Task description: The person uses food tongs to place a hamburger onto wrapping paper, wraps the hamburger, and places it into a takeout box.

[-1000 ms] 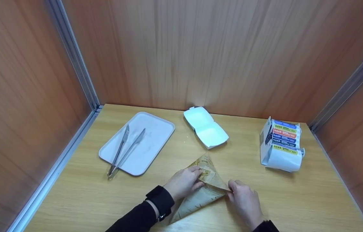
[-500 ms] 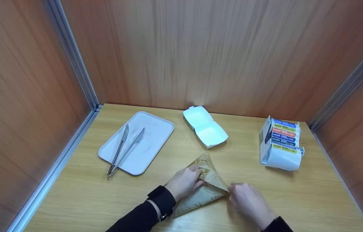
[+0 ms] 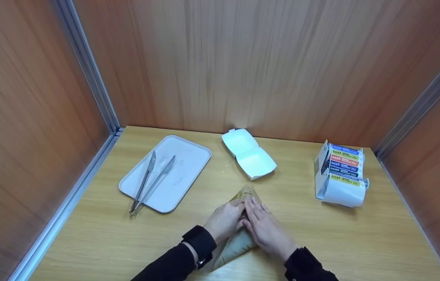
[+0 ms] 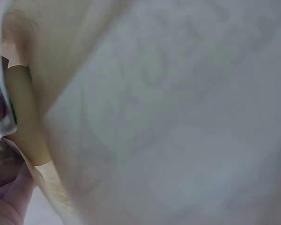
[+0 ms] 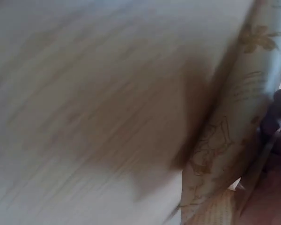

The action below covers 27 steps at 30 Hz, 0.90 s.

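Note:
A sheet of printed brown wrapping paper (image 3: 237,248) lies folded near the table's front, its pointed corner away from me. My left hand (image 3: 223,223) grips the paper along its left fold with curled fingers. Flat on the other flap lies my right hand (image 3: 266,231), fingers straight and together, its fingertips meeting the left hand's. In the left wrist view a tan band (image 4: 25,112) with a bit of green shows inside the paper's opening beside the left fingers (image 4: 7,197). The right wrist view shows the paper's rounded printed side (image 5: 229,112). Most of the contents are hidden.
To the left, metal tongs (image 3: 142,187) rest across a white tray (image 3: 192,156), handle end over its near edge. An opened white foam box (image 3: 257,162) stands behind the paper. At right is a white holder (image 3: 343,191) with coloured-label packs. Wooden panels (image 3: 243,70) enclose the table.
My right hand has come from the paper's right corner inward and up, folding that flap over toward the left hand. The left hand has stayed on the paper.

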### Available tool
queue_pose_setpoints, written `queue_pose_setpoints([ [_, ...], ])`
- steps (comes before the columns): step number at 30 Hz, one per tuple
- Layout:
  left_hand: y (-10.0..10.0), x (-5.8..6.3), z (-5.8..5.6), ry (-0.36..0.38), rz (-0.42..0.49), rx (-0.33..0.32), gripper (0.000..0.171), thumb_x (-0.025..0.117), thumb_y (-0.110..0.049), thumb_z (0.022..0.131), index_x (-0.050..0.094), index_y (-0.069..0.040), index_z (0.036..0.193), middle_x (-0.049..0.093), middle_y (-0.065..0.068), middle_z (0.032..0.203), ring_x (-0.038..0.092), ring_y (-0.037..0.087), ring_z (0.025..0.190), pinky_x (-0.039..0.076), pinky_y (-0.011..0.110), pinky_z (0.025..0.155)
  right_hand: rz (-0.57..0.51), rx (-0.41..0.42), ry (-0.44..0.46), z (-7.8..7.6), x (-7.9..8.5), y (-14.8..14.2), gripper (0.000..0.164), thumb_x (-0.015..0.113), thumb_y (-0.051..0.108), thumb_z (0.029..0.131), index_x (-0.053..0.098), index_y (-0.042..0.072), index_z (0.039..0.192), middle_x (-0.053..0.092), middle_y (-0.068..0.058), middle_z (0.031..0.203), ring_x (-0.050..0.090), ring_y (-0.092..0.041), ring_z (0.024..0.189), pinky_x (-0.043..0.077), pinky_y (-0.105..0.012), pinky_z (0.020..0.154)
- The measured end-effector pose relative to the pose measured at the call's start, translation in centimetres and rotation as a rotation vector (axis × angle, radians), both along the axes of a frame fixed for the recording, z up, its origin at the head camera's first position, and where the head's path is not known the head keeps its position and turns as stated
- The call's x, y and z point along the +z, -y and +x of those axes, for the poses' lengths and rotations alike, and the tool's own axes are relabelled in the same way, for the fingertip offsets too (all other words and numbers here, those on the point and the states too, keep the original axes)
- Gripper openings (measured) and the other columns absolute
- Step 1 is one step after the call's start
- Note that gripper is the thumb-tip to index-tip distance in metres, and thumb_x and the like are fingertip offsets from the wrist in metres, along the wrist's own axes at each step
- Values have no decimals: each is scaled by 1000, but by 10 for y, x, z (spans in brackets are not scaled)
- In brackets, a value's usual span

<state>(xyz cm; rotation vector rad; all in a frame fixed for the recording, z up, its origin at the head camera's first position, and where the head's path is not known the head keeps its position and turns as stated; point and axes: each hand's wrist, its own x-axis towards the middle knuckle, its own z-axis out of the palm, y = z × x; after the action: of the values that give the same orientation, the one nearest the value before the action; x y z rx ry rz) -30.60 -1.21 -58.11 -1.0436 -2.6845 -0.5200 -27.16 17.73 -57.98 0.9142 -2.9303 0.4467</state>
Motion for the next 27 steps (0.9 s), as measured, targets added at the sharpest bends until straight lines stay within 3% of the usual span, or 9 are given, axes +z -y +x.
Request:
queue_pose_setpoints([
  [3, 6, 9, -10, 112, 6, -87, 48, 81, -22, 96, 70, -1, 137, 72, 15, 139, 73, 28, 126, 59, 36, 106, 14, 5, -7, 2, -2, -3, 59, 39, 26, 117, 34, -14, 160, 33, -31, 170, 33, -46, 160, 30, -62, 129],
  [5, 12, 18, -21, 245, 24, -136, 42, 80, -22, 97, 73, -2, 133, 76, 13, 132, 75, 27, 121, 59, 36, 106, 32, 14, -30, 3, -3, -3, 58, 41, 25, 116, 35, -13, 160, 33, -31, 170, 33, -46, 160, 31, -61, 129],
  [7, 16, 27, -34, 387, 53, -141, 34, 77, -22, 98, 77, -5, 127, 80, 10, 124, 76, 25, 115, 59, 37, 104, 52, 16, -52, 5, -3, -4, 57, 43, 24, 116, 36, -12, 160, 33, -31, 170, 34, -46, 159, 32, -61, 128],
  [10, 17, 35, -54, 493, 103, -73, 24, 70, -20, 103, 80, -5, 120, 81, 10, 115, 75, 28, 109, 59, 44, 102, 71, 9, -85, 6, -5, -3, 56, 46, 23, 115, 39, -10, 159, 36, -30, 169, 37, -44, 158, 35, -59, 127],
  [14, 9, 33, -76, 458, 145, 31, 21, 66, -10, 105, 76, 1, 119, 78, 19, 116, 73, 36, 112, 59, 51, 101, 85, 10, -139, 5, -6, -2, 54, 50, 21, 113, 44, -9, 157, 42, -28, 166, 43, -42, 155, 40, -56, 125],
  [17, 0, 23, -90, 493, 192, 87, 24, 69, -6, 102, 71, 5, 124, 77, 22, 116, 73, 38, 111, 60, 51, 99, 97, 15, -175, 5, -7, -2, 53, 54, 20, 112, 47, -9, 156, 45, -28, 165, 46, -41, 154, 42, -54, 124],
  [20, -7, 15, -100, 588, 285, 133, 31, 70, 0, 98, 69, 6, 128, 76, 19, 111, 72, 31, 104, 60, 44, 96, 95, 14, -176, 5, -9, -1, 53, 55, 20, 111, 47, -8, 156, 45, -27, 165, 47, -39, 154, 42, -54, 124],
  [22, -12, 10, -105, 688, 384, 156, 36, 69, 8, 94, 67, 6, 130, 73, 13, 102, 68, 21, 92, 59, 33, 81, 88, 16, -174, 5, -9, 0, 53, 56, 20, 111, 48, -7, 156, 45, -27, 165, 47, -39, 154, 42, -54, 124],
  [27, -22, 6, -109, 922, 616, 191, 53, 59, 20, 87, 64, 3, 137, 65, 7, 100, 57, 14, 85, 43, 18, 60, 84, 18, -180, 3, -11, -4, 56, 58, 23, 110, 48, -6, 157, 46, -25, 165, 47, -38, 153, 42, -53, 124],
])
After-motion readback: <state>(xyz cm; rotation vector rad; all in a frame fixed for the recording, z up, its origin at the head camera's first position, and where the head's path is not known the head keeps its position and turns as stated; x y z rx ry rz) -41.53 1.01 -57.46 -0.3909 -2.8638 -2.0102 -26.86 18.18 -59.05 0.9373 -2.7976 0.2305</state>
